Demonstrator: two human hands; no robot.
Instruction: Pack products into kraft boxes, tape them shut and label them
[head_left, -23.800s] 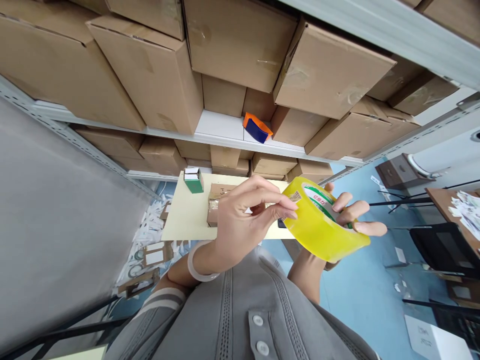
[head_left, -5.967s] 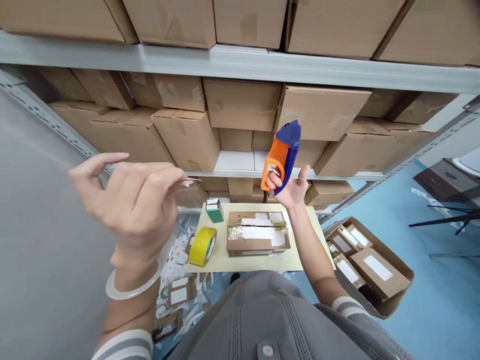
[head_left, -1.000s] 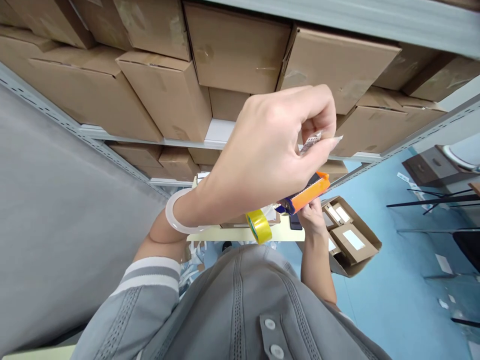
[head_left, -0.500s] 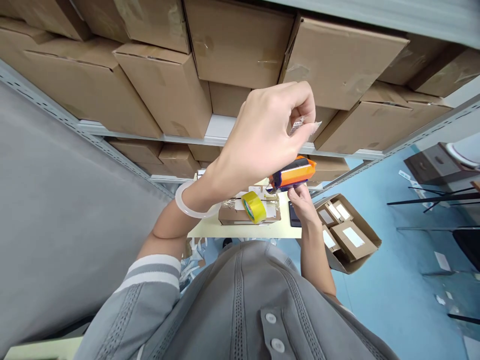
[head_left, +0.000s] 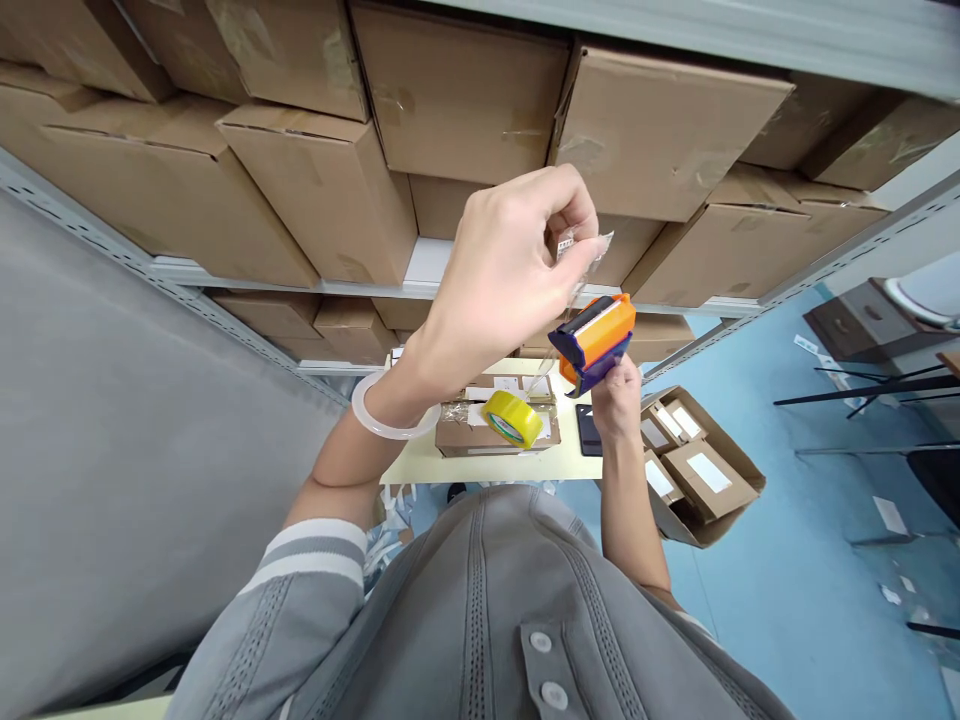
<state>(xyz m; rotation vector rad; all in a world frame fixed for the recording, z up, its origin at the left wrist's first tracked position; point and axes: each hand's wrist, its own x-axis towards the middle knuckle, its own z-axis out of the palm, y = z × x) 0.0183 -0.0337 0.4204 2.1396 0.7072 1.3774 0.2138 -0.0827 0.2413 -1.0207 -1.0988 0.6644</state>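
Note:
My left hand (head_left: 514, 265) is raised in the middle, its thumb and fingers pinching the end of a clear tape strip (head_left: 604, 245). From there the thin strip runs down toward a yellow tape roll (head_left: 517, 418), which shows in front of a taped cardboard box (head_left: 469, 437). Whether the roll hangs free or touches that box I cannot tell. My right hand (head_left: 618, 400) grips an orange and purple tape dispenser (head_left: 600, 335), tilted, just below and right of my left hand. Most of its fingers are hidden behind the dispenser.
The box stands on a pale yellow table (head_left: 427, 465), beside a dark flat device (head_left: 588, 430). Shelves ahead hold several cardboard boxes (head_left: 667, 130). An open carton (head_left: 739, 500) with smaller boxes is at the right, and a grey wall (head_left: 112, 430) at the left.
My left hand has moved slightly left with the tape end. The dispenser in my right hand has tilted and moved a little right. The yellow roll has turned and shifted slightly right.

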